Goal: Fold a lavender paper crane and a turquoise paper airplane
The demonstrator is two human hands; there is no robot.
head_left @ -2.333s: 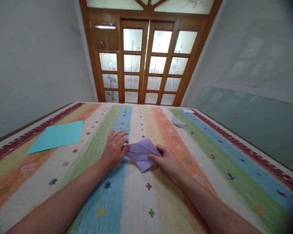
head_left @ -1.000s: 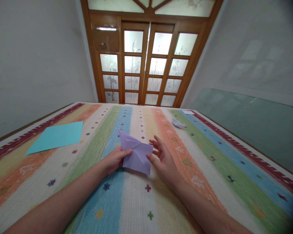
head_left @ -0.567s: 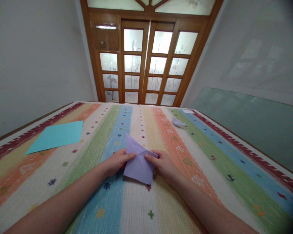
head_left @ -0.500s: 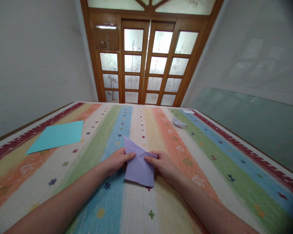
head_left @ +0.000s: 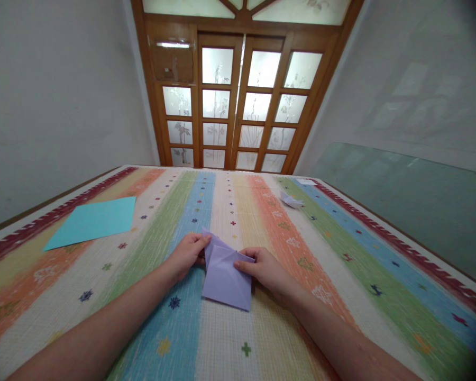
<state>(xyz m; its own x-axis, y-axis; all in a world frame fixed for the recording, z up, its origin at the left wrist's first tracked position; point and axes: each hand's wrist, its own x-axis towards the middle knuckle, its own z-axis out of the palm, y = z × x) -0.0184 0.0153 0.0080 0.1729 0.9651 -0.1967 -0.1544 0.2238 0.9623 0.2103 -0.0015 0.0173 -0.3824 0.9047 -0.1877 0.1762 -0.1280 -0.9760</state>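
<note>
Both hands (head_left: 187, 255) (head_left: 265, 269) pinch creased lilac paper (head_left: 227, 284), squarish near, pointed far corner

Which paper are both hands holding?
The folded purple paper, pinched by the left hand and right hand. The turquoise sheet, the small pale folded paper and the white slip farther back all lie apart, untouched.

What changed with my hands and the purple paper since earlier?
The purple paper turned and its near edge came toward you. Your left hand just moved up to its far tip; your right hand, open a second ago, pinches its right corner. The turquoise sheet stayed put.
</note>
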